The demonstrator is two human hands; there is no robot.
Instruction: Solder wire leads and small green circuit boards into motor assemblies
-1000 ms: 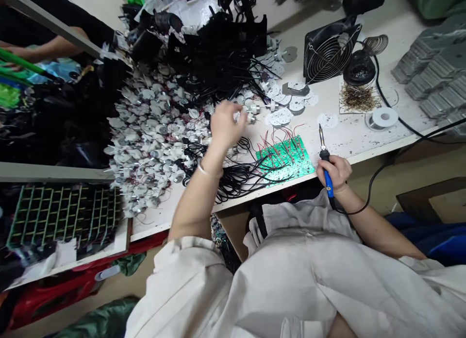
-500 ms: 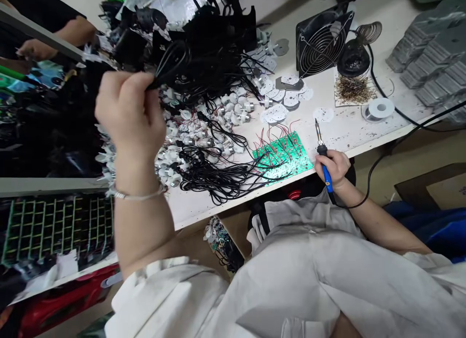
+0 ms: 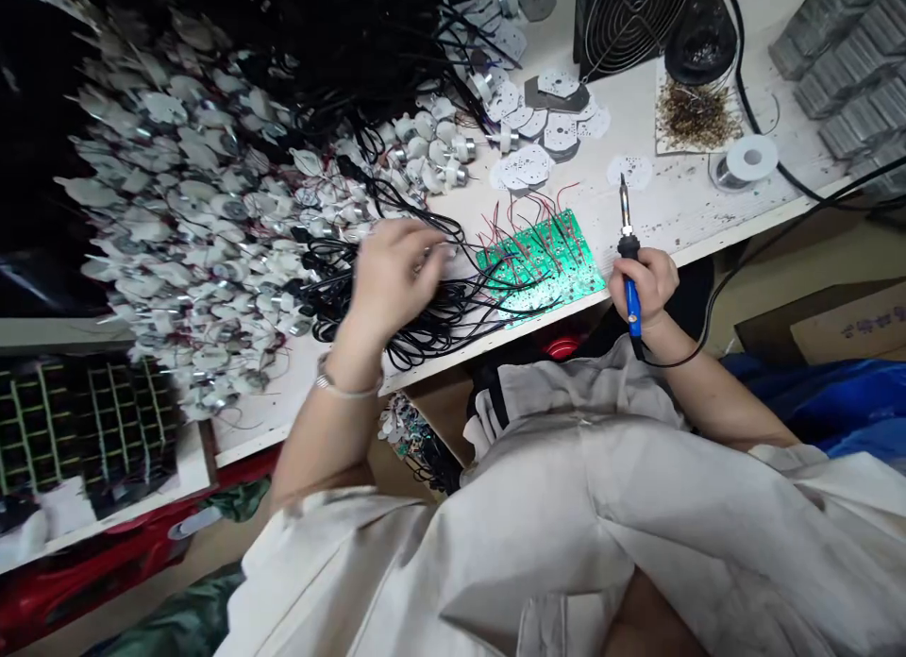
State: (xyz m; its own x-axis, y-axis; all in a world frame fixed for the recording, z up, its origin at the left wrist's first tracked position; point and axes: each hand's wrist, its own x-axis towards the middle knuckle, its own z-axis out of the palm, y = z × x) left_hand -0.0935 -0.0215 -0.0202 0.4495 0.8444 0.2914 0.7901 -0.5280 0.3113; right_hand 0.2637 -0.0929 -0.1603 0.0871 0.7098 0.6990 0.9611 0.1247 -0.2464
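Both bare forearms reach from the near edge toward the far side. The left grip [image 3: 396, 275] hangs palm down, wrist straight, fingers bent downward and blurred, so their hold is unclear. The right grip [image 3: 643, 284], well apart to the right, is a closed fist around a soldering iron [image 3: 624, 218], its elbow bent outward.

left hand [image 3: 386, 275] blurred at the fingers, fan [image 3: 629, 20] cut off above.
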